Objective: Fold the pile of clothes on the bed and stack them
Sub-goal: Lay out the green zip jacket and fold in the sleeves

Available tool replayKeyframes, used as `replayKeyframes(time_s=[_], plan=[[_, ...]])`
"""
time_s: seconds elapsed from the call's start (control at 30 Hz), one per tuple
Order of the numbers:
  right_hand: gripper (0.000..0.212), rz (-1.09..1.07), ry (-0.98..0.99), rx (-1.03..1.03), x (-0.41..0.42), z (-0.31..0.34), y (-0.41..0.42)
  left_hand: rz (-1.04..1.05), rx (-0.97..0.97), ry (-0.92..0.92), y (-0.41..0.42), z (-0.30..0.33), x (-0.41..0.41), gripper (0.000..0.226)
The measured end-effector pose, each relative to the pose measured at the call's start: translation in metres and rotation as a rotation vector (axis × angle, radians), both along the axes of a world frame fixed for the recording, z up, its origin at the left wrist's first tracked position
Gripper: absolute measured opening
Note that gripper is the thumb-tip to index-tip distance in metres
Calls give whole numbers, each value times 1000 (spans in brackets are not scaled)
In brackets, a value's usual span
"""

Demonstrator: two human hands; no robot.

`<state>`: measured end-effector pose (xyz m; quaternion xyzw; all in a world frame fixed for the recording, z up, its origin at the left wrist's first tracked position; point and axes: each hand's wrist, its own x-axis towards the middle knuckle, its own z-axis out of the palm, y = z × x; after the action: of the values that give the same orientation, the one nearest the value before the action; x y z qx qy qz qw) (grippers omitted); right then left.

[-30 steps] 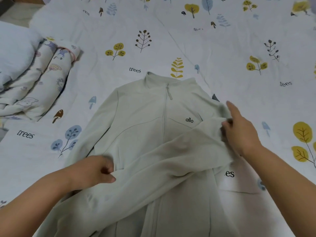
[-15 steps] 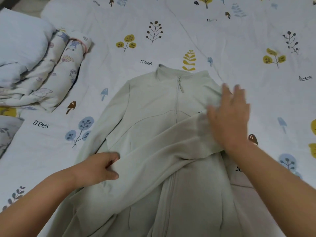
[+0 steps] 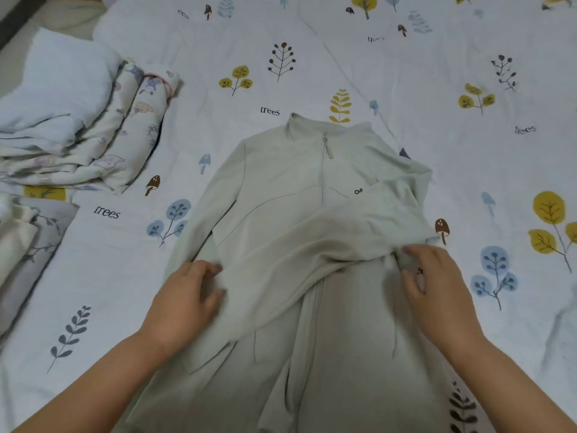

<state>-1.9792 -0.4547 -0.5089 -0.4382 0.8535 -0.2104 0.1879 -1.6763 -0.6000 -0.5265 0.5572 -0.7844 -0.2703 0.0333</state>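
Hands first: the left hand (image 3: pixel 187 295) pinches the end of the sleeve (image 3: pixel 312 242) laid across the jacket (image 3: pixel 281 182), fingers curled into the cloth, apparently to hold the fold flat. The right hand (image 3: pixel 434 282) grips the jacket's right edge, seemingly to tuck it in. The jacket lies face up, mid-bed (image 3: pixel 406 73), near the folded stack (image 3: pixel 78 126) at far left.

The right hand (image 3: pixel 437 285) has been brought down from the jacket's (image 3: pixel 281 189) shoulder to its side edge, where cloth is now pinched. The folded sleeve (image 3: pixel 327 242) has been laid lower, part-covering the logo (image 3: pixel 358 191).
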Motion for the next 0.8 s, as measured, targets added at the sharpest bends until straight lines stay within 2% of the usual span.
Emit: replayKeyframes(time_s=[0.13, 0.23, 0.33, 0.4, 0.5, 0.53, 0.6, 0.67, 0.8], plan=[[45, -179, -42, 194, 26, -6, 59, -19, -187, -8, 35, 11, 20, 15], [53, -261, -44, 366, 51, -17, 98, -77, -169, -64, 68, 16, 37, 38], [48, -386, -88, 450, 72, -18, 123, -111, -92, -248, 97, 10, 56, 51], [43, -460, -67, 447, 77, -22, 134, -85, -41, -308, 105, 3, 69, 46], [23, -542, -110, 405, 77, -25, 135, 15, -6, -150, 101, -4, 79, 22], [13, -550, -160, 387, 76, -24, 134, 51, -5, -91, 98, -4, 80, 21], [21, -529, -236, 361, 72, -24, 134, 167, 42, -24, 94, 0, 79, 31], [25, -517, -220, 316, 66, -17, 138, 242, 85, 1, 90, 4, 82, 32], [13, -628, -149, 265, 46, 3, 170, 226, 188, -110, 84, 13, 98, 34]])
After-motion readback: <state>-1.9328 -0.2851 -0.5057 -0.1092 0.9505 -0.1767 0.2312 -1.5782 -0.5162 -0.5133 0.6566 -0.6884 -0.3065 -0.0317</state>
